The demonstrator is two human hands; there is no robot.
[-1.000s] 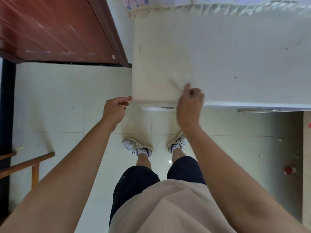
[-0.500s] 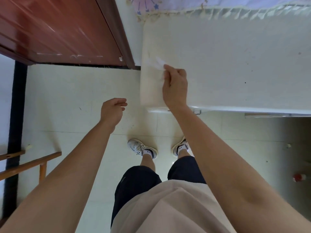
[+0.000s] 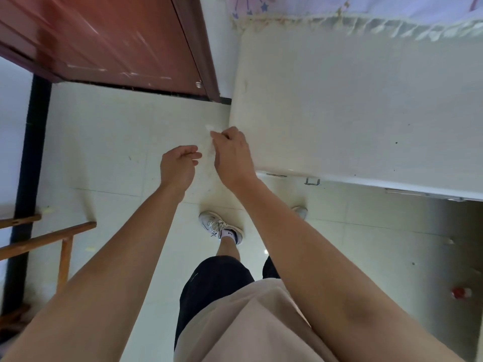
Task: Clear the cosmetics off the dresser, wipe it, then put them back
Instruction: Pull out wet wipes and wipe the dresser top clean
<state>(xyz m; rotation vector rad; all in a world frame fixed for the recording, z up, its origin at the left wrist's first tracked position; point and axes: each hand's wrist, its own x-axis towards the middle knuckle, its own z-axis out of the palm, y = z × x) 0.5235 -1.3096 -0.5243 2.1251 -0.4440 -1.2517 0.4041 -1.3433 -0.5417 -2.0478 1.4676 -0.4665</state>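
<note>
The white dresser top point(image 3: 352, 100) fills the upper right and carries no cosmetics in view. My right hand point(image 3: 232, 155) sits just past the dresser's left edge and pinches a thin white wipe point(image 3: 209, 128), of which only a pale scrap shows above the fingers. My left hand point(image 3: 179, 165) hovers beside it over the floor, fingers loosely curled and holding nothing. The two hands are close together but apart.
A red-brown door point(image 3: 104, 40) stands at the upper left. A wooden frame point(image 3: 62, 239) juts in at the left. A lace-edged cloth point(image 3: 339, 24) lies along the dresser's back. A small red-capped object point(image 3: 460, 292) lies on the tiled floor at right. Metal handles point(image 3: 312, 181) sit under the dresser's front edge.
My right hand swept the wipe from the dresser's front up its left side, then off the left edge. My left hand left the corner and came beside the right hand.
</note>
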